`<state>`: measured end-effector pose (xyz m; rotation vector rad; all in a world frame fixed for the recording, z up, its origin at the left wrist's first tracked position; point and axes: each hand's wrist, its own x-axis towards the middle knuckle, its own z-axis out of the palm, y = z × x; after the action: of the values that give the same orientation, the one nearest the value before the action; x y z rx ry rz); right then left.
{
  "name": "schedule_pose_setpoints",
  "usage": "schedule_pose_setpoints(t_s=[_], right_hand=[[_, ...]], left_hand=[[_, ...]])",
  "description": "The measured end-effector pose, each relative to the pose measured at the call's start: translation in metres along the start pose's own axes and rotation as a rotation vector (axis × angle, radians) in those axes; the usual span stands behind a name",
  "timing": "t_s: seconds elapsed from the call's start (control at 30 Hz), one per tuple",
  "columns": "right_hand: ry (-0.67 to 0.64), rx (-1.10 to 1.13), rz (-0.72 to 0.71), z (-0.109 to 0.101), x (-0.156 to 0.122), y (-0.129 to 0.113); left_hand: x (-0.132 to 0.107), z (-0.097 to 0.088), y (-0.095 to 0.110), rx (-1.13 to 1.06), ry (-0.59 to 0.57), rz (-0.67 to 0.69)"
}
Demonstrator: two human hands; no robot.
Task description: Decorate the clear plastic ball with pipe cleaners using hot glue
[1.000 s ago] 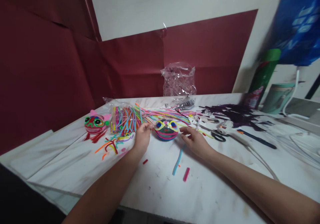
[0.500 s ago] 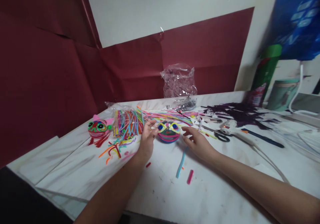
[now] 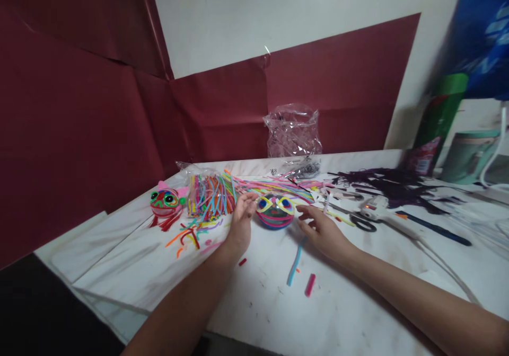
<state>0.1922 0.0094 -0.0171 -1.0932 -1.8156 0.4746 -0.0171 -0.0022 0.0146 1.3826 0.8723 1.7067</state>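
Note:
A clear round ball sits on the table between my hands, decorated as a face with yellow-rimmed blue eyes and pink and blue bands. My left hand is at its left side, fingers apart; whether the fingertips touch it I cannot tell. To the right, a small gap separates the ball from my right hand, whose fingers are spread and loosely bent. Just below that hand lies a light blue pipe cleaner. A similar finished face, red and green with pink ears, stands at the left.
Bagged pipe cleaners lie behind my left hand, cut scraps in front. On the right are black-handled scissors, a glue gun with its cord, and purple strips. A clear plastic bag stands at the back.
The whole scene has shifted slightly right in view as my head turned. Both hands remain on either side of the ball, with little visible change in their pose.

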Motion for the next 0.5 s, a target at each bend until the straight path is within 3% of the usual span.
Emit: schedule_pose_setpoints(t_s=[0.2, 0.33, 0.5], right_hand=[[-0.012, 0.017, 0.029, -0.001, 0.001, 0.000], [-0.054, 0.053, 0.042, -0.004, 0.000, -0.004], [-0.127, 0.142, 0.046, -0.004, -0.001, -0.008]], left_hand=[[0.001, -0.002, -0.003, 0.009, 0.039, -0.046], [0.005, -0.009, -0.013, 0.022, 0.099, -0.178], [0.005, -0.007, -0.020, -0.053, -0.011, -0.305]])
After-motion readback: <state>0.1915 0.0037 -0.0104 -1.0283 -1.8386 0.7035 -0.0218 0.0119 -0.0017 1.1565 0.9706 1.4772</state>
